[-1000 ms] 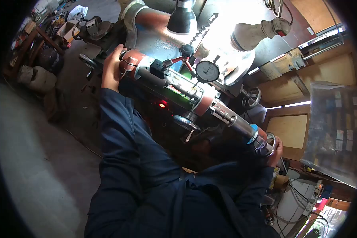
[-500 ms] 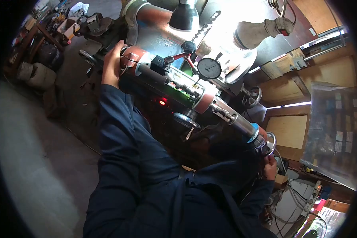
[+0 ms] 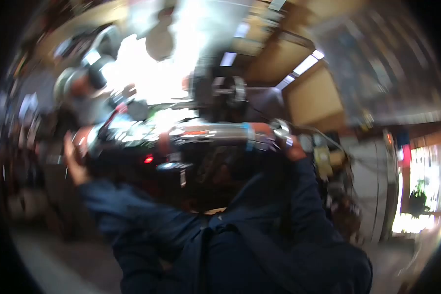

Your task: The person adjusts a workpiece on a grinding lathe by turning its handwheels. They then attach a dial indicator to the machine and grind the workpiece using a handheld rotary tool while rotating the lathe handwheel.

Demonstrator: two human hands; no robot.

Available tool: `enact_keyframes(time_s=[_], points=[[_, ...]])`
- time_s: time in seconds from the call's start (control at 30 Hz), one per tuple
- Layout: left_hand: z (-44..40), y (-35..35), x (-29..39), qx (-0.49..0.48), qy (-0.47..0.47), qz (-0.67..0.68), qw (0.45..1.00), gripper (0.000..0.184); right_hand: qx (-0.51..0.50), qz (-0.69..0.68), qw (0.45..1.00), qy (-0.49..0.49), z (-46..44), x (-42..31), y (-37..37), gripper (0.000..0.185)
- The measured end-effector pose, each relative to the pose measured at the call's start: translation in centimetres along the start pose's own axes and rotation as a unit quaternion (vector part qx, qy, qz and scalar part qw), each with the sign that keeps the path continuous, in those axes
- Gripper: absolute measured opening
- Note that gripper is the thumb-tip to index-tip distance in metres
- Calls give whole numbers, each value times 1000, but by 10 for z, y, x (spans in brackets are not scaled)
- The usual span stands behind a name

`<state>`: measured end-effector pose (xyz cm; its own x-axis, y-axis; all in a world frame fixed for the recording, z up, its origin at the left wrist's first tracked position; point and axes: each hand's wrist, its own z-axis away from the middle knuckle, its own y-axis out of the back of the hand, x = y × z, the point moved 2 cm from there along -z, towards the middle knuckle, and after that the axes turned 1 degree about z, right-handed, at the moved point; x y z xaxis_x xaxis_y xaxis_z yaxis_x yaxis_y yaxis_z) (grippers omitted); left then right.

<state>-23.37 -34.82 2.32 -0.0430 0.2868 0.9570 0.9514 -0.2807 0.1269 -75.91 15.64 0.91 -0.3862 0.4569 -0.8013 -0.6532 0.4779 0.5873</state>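
Motion smears the whole head view. My left hand (image 3: 76, 159) is upright against the red-brown left end (image 3: 85, 137) of a long machine; its finger closure is too blurred to tell. At the machine's other end, my right hand (image 3: 295, 149) is closed at the rim of a shiny handwheel (image 3: 281, 132). Between them runs a horizontal metal shaft (image 3: 210, 133), with a red-brown collar (image 3: 164, 142) near its middle and a blue ring (image 3: 251, 133) toward the right. Behind the shaft's left part, a red arm (image 3: 115, 115) leads toward a blurred grey dial gauge (image 3: 138, 110).
A small red light (image 3: 148, 159) glows below the shaft, beside a front handwheel (image 3: 174, 166). Another handwheel (image 3: 230, 89) stands behind. Strong glare covers the machine's back. Hanging clear plastic sheeting (image 3: 382, 63) and a bright doorway (image 3: 421, 186) are at right.
The view has swung right and turned, so the machine now lies level instead of slanting, and everything is blurred. Both hands remain at the same machine ends.
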Motion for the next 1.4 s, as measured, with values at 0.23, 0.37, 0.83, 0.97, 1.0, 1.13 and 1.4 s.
enact_keyframes(time_s=[0.23,0.37,0.83,0.97,1.0,1.13,1.4], points=[[23,-15,-12,190,-282,-235,911,39,118,-49,988,89,12,-83,28,25],[44,-74,36,259,-357,-332,834,33,179,-74,981,-10,-16,-25,-34,17],[172,-243,97,138,-501,-269,811,25,274,-82,952,114,-19,-49,-13,20],[256,-288,106,-214,-474,-120,846,14,62,40,996,56,19,-20,-18,25],[265,-292,109,-300,-427,-97,847,16,44,-81,990,107,45,-15,-8,22],[266,-292,107,-429,-327,-117,834,23,238,294,898,-223,128,49,65,30],[252,-291,82,-401,-218,-90,885,12,248,358,846,-307,306,391,134,54]])
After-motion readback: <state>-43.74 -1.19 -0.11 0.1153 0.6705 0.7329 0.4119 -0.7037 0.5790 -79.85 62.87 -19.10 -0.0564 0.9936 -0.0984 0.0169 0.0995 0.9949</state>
